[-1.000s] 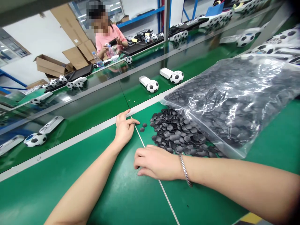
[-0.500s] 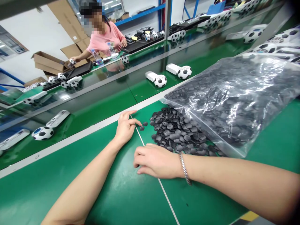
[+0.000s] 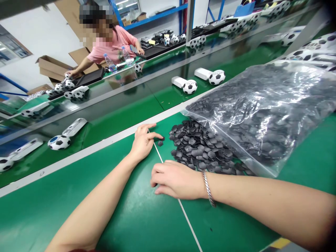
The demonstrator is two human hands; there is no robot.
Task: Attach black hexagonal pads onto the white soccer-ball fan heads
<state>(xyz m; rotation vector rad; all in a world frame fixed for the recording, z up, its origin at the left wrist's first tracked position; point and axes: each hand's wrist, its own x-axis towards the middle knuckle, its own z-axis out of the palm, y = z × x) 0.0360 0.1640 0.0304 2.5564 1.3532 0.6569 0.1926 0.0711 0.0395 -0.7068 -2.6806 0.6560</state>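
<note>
Black pieces lie heaped on the green table at the edge of a clear plastic bag full of more, with loose pieces just left of the heap. Beside these, the left hand has its fingers parted and released, one tip reaching to them, though contact is unclear; the right hand, nearer the wearer, curls its fingers, and I cannot tell whether they grip anything.
</note>
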